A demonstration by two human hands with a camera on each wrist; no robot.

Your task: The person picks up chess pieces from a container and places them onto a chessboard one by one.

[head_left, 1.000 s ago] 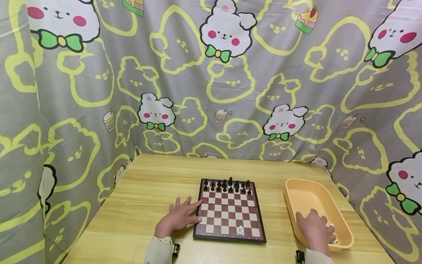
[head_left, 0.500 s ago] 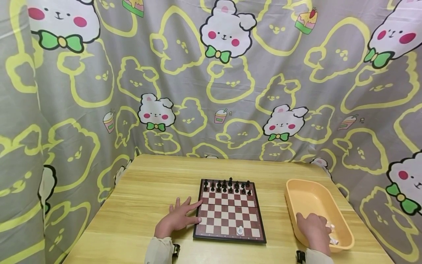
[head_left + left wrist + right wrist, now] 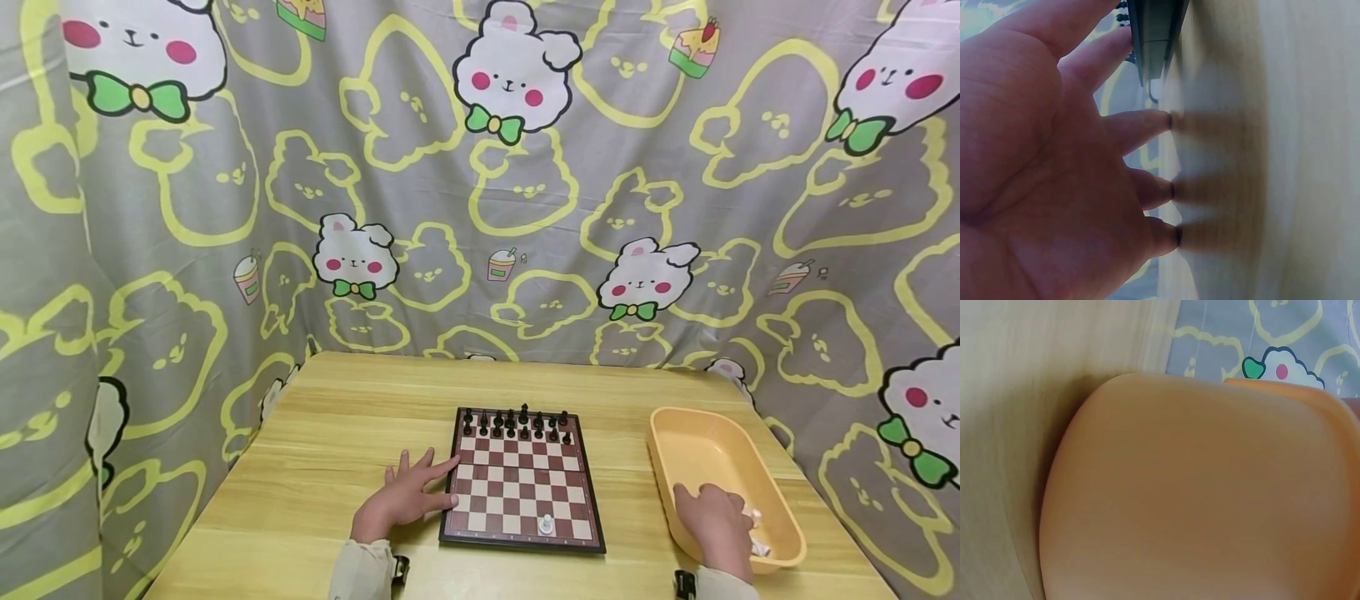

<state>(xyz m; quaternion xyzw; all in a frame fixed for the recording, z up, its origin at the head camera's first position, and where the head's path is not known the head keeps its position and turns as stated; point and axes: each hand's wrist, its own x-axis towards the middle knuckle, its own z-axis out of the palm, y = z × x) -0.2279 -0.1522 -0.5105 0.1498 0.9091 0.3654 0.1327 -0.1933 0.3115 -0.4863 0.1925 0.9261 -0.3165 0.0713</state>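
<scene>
In the head view, a red-and-white chessboard (image 3: 517, 500) lies on the table. Black chess pieces (image 3: 517, 425) line its two far rows, and one small white chess piece (image 3: 546, 525) stands upright on the near row. My left hand (image 3: 405, 497) rests with spread fingers, thumb and index finger touching the board's left edge; in the left wrist view the other fingertips (image 3: 1163, 122) press on the table. My right hand (image 3: 712, 521) reaches down into an orange plastic tub (image 3: 693, 450), beside a few white chess pieces (image 3: 759, 547). Its fingertips are hidden, so what they hold I cannot tell.
The wooden table (image 3: 300, 467) reaches back to a grey cartoon-print curtain (image 3: 427, 167) that hangs behind and at both sides. The tub's wall (image 3: 1197, 487) fills most of the right wrist view.
My right hand has dipped lower into the tub and its fingers have drawn in, with more of the white pieces showing beside it. The left hand and the board have stayed put.
</scene>
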